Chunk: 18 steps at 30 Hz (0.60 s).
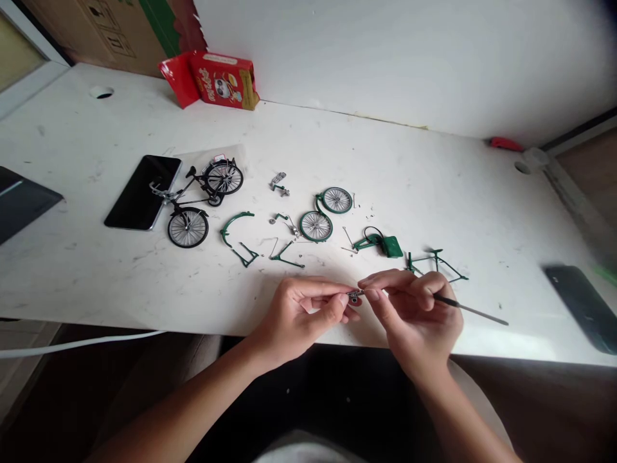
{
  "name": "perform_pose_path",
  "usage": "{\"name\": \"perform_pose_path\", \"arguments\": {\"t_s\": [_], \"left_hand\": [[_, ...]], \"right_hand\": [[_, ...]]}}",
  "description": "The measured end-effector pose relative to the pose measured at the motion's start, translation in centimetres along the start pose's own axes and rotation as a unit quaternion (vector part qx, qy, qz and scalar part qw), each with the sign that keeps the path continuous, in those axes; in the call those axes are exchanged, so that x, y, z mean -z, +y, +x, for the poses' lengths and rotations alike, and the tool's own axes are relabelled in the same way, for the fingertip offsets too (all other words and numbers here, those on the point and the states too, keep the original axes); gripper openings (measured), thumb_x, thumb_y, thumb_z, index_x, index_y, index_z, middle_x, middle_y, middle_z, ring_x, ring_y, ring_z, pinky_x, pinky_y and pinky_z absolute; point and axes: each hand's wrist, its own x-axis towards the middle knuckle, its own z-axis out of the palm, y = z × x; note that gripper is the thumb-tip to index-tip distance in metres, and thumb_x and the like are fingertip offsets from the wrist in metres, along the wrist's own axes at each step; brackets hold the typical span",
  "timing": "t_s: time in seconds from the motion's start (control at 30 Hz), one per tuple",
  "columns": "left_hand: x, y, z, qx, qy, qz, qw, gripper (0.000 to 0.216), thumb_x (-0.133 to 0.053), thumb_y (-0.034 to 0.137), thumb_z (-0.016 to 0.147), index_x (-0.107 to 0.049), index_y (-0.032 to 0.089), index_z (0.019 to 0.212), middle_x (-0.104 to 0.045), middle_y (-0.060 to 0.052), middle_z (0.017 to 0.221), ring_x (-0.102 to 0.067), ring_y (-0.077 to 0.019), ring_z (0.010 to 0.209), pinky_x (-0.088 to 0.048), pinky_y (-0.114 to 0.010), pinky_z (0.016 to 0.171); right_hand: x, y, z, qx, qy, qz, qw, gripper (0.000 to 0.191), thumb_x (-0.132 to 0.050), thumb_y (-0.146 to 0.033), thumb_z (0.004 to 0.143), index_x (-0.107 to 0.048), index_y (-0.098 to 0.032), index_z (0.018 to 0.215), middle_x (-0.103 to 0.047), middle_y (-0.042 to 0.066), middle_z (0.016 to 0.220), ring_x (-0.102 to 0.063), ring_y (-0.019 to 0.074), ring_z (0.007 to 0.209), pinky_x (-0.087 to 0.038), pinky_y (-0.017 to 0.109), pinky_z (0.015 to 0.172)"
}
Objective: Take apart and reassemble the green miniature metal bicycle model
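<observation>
One small metal part (355,295) was held pinched between left hand (303,312) and right hand (417,312) over the tabletop (434,180) edge, a thin tool (470,310) being gripped in the right; assembly was judged early, green wheels (315,226) and green frame (436,257) being left loose beside a finished black bicycle (200,199).

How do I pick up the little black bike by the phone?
Best pinch the black bike by its frame bars between the two wheels, coming straight down from above. It seems to lie flat on its side, so the frame faces up, and the spoked wheels look too thin for a safe grip. Its handlebar reaches over the phone.
</observation>
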Motion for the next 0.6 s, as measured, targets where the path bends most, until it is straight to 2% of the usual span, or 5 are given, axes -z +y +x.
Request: {"name": "perform_pose_path", "arguments": {"t_s": [0.23, 0.6], "left_hand": [[-0.07, -0.06, 0.08, 0.006, 0.021, 0.018, 1.000, 0.022, -0.077, 0.031, 0.101, -0.086, 0.016, 0.115, -0.084, -0.013, 0.106, -0.082, -0.0199, 0.080, -0.068, -0.030, 0.075], [-0.04, -0.03, 0.13, 0.008, 0.029, 0.036, 0.999, 0.025, -0.076, 0.033, 0.101, -0.086, 0.013, 0.113, -0.079, -0.010, 0.088, -0.076, -0.0166, 0.072, -0.063, -0.029, 0.069]], "right_hand": [[0.10, 0.21, -0.09, -0.010, -0.003, -0.009, 1.000, 0.048, -0.086, -0.015, 0.089, -0.041, -0.030, 0.083, -0.081, 0.001, 0.084, -0.079, 0.0232, 0.081, -0.062, 0.038, 0.063], [0.27, 0.60, -0.34, -0.016, -0.007, -0.006, 1.000, 0.047, -0.085, -0.013, 0.090, -0.041, -0.029, 0.083, -0.081, 0.001, 0.087, -0.078, 0.0231, 0.084, -0.061, 0.040, 0.074]]}}
